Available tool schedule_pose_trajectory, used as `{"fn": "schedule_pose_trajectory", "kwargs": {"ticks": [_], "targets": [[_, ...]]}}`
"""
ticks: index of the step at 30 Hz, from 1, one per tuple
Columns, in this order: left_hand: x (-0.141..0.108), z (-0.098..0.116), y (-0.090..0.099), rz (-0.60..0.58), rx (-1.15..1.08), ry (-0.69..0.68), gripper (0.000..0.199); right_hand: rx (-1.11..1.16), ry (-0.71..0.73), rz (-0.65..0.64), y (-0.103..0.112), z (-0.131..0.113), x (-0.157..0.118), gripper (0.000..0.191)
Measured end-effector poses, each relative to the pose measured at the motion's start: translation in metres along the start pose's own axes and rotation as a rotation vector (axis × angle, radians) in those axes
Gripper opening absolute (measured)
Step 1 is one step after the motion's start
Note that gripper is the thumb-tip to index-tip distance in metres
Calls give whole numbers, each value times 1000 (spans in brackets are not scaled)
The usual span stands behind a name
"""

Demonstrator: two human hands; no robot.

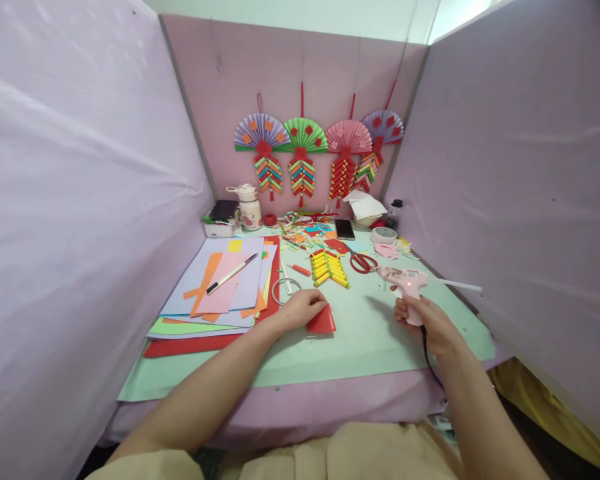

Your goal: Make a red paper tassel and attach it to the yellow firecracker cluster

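Perhaps the pink plastic glue gun (409,279) clasped in the right hand (433,323) drips, burning the left hand (301,310) pinching four-sided red paper (323,323)

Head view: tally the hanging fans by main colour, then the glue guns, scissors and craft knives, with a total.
Purple fans: 2
Green fan: 1
Pink fan: 1
Glue gun, in the right hand: 1
Scissors: 1
Craft knife: 1
Total: 7
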State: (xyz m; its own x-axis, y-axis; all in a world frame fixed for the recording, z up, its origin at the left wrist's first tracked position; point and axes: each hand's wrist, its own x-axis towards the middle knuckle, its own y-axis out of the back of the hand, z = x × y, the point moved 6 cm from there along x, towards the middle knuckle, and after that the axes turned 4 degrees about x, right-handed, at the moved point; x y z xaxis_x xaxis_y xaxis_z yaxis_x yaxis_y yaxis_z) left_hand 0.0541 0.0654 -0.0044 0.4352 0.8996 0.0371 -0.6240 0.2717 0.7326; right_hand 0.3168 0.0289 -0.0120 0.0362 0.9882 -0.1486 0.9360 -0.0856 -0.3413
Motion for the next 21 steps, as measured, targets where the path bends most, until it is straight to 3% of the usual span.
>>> {"fn": "schedule_pose_trajectory", "kwargs": {"ticks": [8, 14, 21], "targets": [[0, 0, 0, 25, 22, -23, 23, -194, 4, -158, -30, 9, -10, 38], [-1, 3, 2, 82, 47, -57, 22, -484, -6, -207, -37, 11, -18, 47], [7, 1, -7, 102, 156, -93, 22, -849, -18, -216, -37, 6, -28, 44]]}}
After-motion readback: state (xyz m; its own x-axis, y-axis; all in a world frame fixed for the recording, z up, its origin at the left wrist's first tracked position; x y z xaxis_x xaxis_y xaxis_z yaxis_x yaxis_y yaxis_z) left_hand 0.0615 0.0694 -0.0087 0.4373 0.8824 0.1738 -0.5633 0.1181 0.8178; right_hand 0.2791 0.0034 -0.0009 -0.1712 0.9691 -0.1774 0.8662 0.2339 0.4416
